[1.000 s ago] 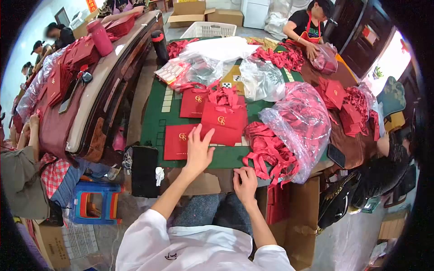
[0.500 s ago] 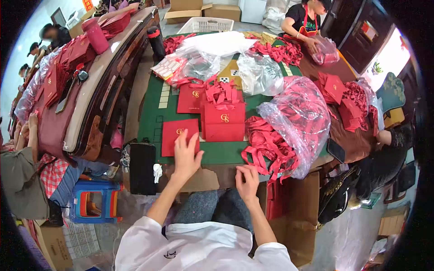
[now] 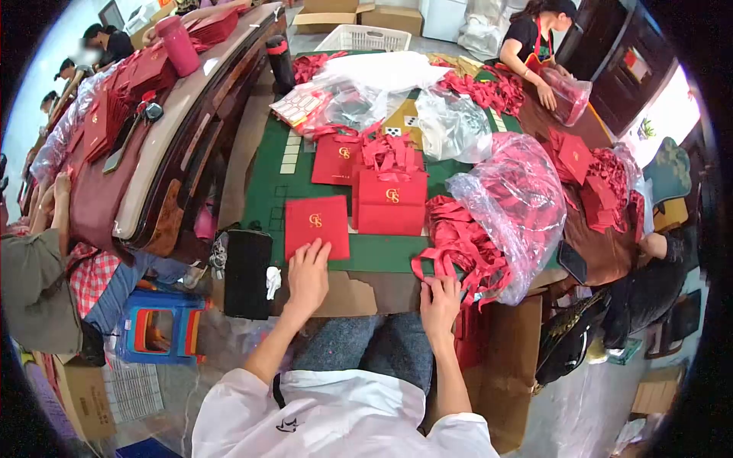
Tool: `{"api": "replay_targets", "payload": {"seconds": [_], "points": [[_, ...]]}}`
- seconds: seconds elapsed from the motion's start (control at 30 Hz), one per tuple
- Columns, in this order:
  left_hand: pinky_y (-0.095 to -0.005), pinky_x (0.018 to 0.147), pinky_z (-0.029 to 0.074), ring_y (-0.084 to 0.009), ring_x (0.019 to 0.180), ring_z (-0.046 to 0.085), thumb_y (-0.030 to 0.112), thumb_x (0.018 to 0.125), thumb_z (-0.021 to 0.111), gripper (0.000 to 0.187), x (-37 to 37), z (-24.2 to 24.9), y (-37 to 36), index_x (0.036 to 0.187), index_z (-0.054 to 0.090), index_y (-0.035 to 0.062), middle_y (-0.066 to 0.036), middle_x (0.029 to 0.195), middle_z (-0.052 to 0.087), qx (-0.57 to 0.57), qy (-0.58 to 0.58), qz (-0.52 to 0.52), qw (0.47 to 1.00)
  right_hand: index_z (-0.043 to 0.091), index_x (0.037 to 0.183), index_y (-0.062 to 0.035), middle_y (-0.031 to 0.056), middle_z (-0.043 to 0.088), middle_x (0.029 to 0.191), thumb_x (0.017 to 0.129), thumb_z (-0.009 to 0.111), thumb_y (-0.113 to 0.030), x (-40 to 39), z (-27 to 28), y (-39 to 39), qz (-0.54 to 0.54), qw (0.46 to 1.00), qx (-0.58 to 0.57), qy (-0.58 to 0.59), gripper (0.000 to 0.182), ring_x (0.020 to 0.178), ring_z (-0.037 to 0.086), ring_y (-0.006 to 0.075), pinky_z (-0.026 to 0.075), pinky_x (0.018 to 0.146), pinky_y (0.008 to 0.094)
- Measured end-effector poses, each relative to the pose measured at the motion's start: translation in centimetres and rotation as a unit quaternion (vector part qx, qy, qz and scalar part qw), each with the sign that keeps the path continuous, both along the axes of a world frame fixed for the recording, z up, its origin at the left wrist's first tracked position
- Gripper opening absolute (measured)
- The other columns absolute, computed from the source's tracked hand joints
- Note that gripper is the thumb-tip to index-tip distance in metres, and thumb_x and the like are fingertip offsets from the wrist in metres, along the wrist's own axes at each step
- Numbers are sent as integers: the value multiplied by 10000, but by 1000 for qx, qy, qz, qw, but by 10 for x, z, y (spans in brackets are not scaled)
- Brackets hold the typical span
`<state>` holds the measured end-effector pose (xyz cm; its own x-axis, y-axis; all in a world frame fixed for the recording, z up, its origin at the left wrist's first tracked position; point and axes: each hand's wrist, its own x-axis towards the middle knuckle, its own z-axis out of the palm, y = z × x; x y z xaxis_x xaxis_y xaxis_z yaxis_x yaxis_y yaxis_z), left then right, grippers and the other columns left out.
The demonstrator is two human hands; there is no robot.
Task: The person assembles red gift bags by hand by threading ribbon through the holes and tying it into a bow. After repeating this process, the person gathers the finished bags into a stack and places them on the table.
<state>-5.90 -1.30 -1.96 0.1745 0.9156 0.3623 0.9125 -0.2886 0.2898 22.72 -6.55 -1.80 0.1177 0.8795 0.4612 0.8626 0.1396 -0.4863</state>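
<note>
**Q:** What has changed over the last half second?
**A:** The left hand [image 3: 308, 278] has shifted to the lower edge of the flat red bag [image 3: 318, 235], exposing its gold emblem [image 3: 315, 220]. The right hand [image 3: 440, 301] has reached the loose red straps [image 3: 469, 248]. Consequently, each hand is now at a separate item.

**Q:** State of each grip?
**A:** Left: fingers lightly spread on the bag, thumb hidden; cannot tell whether the edge is pinched. Right: narrow, fingers bunched at a strap loop; cannot tell whether it holds one.

**Q:** Bag location?
**A:** On the green table [image 3: 382, 256], left of the handled bags [image 3: 392, 210].
</note>
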Motion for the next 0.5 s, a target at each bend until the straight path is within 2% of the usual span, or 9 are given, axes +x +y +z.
{"api": "replay_targets", "payload": {"seconds": [0.1,0.17,0.23,0.33,0.43,0.5], "points": [[-478,987,416,-359,1170,502,80,840,633,468,-1,0,-13,1303,569,73,-140,1335,557,-20,-12,-11,1000,677,936,-64,105,602,950,819,715,-77,-3,2,-2,1,1000,11,-21,124,917,559,322,477,792,426],[-476,996,413,-360,1213,488,94,839,641,463,-3,5,-12,1297,574,76,-136,1339,555,-31,-24,-10,999,673,938,-66,108,602,934,823,711,-74,-3,3,-3,11,1000,21,-11,122,894,562,320,477,789,427],[-473,1001,413,-353,1273,463,104,839,649,482,-4,12,-7,1314,572,86,-129,1374,538,11,-18,-31,999,671,942,-66,113,603,910,826,711,-77,-4,7,-5,12,1000,20,-13,123,880,565,321,477,790,427],[-470,1001,416,-346,1287,473,89,842,643,472,-12,5,-2,1311,591,94,-116,1374,555,-12,-26,-64,998,669,944,-69,110,610,886,826,713,-76,-4,10,-10,17,1000,5,-17,126,858,572,322,478,781,422],[-468,997,418,-344,1251,510,74,848,631,447,-11,2,-7,1293,618,104,-111,1344,591,-13,-1,-76,997,667,948,-70,108,613,852,833,710,-69,-11,14,-18,26,1000,7,17,124,823,586,319,484,748,417],[-464,986,425,-338,1224,534,72,850,628,410,-4,0,-22,1258,644,104,-111,1296,626,-4,-7,-72,997,667,952,-66,112,619,837,837,707,-62,-16,14,-21,30,995,-11,90,122,793,597,326,491,718,421]]}}
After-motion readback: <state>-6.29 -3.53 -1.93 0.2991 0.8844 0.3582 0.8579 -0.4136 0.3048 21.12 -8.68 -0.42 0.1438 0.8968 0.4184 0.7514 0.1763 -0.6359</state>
